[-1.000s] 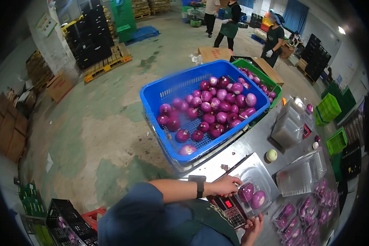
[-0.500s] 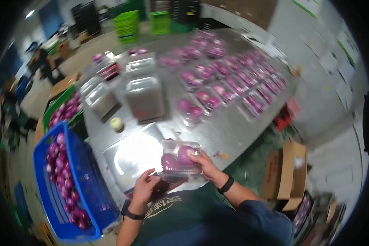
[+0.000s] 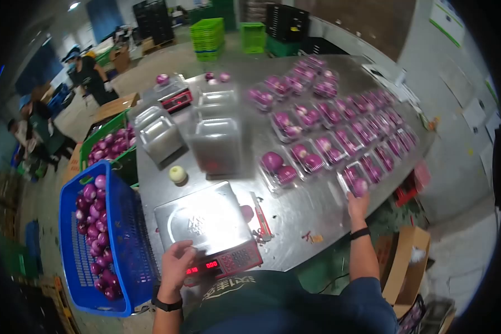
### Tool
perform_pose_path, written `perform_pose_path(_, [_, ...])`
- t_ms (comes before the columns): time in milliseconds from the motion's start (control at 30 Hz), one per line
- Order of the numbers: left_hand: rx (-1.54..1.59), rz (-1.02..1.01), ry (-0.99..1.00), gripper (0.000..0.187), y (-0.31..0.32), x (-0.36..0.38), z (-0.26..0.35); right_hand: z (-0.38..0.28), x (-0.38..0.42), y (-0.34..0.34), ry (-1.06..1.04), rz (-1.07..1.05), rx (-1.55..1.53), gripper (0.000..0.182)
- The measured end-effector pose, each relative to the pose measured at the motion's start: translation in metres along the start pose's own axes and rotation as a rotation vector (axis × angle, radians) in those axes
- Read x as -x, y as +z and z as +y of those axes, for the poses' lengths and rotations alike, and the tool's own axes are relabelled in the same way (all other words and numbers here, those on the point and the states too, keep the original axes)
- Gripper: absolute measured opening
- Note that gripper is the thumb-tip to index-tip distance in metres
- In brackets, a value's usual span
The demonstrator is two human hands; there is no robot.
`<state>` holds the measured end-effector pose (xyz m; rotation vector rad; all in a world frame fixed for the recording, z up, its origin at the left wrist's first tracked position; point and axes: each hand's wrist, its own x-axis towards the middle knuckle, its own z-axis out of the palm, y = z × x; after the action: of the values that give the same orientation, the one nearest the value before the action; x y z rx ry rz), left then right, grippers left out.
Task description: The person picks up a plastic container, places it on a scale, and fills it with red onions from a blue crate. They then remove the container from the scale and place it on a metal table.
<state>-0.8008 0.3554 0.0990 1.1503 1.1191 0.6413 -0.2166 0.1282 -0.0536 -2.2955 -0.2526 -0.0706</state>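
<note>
My right hand reaches out to the front right end of the rows of packs and holds a clear plastic box of red onions by its near end. Fingers bent and apart, my left hand hovers at the front left corner of the scale, over its red display panel, with nothing in it. The scale's steel plate is bare. To its right lie a red-handled tool and a loose red onion, partly beside the plate's edge.
Filled onion boxes stand in rows. Stacks of empty clear boxes, a peeled onion and a second scale are further back. A blue basket of onions stands left; a cardboard box is right. People stand back left.
My right hand has carried the onion box from above the scale to the rows at the right. My left hand has moved slightly left and down. The view has shifted.
</note>
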Motion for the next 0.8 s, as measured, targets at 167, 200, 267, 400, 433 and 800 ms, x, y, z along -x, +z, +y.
perform_pose_path(167, [-0.073, 0.341, 0.23, 0.025, -0.05, 0.034, 0.025, -0.09, 0.009, 0.022, -0.346, -0.045, 0.045, 0.059])
perform_pose_path(200, [-0.152, 0.443, 0.263, 0.025, -0.063, 0.041, 0.025, -0.112, 0.014, 0.032, -0.371, -0.144, -0.053, 0.054])
perform_pose_path(267, [-0.281, 0.618, 0.329, 0.024, -0.09, 0.058, 0.022, -0.173, 0.034, 0.053, -0.548, -0.214, -0.165, 0.044])
perform_pose_path(400, [-0.539, 0.901, 0.327, 0.022, -0.156, 0.098, 0.0, -0.303, 0.079, 0.081, -0.819, -0.382, -0.358, 0.039])
perform_pose_path(433, [-0.666, 0.981, 0.305, 0.022, -0.171, 0.106, -0.008, -0.328, 0.087, 0.087, -0.93, -0.363, -0.389, 0.038])
perform_pose_path(800, [-1.003, 1.04, 0.167, 0.018, -0.215, 0.13, -0.042, -0.456, 0.106, 0.18, -1.423, -0.705, 0.276, 0.041])
